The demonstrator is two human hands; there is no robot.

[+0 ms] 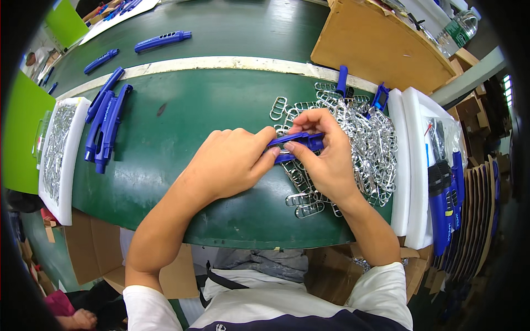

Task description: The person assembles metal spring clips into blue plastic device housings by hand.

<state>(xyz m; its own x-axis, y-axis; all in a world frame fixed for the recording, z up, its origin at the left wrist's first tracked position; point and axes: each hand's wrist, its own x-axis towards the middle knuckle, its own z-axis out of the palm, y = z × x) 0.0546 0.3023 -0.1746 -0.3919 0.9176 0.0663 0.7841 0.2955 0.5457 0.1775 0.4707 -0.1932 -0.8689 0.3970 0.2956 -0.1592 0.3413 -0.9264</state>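
Observation:
Both my hands meet over the green table, at the left edge of a pile of shiny metal clips. Between them is a blue plastic housing (pixel 313 142), long and slotted, lying roughly level. My left hand (pixel 234 160) pinches its left end between thumb and fingers. At the other end, my right hand (pixel 329 157) grips it, thumb pressing on the near side. A bit of metal shows inside the slot by the thumbs, mostly covered by my fingers. The loose oval wire clips (pixel 367 146) spread beneath and right of my right hand.
Several blue housings (pixel 105 129) lie at the left, with another blue piece (pixel 163 41) on the far strip. A white foam tray (pixel 66 187) of small metal parts stands at the left edge. White foam blocks (pixel 411 220) and a wooden board (pixel 381 41) bound the right side.

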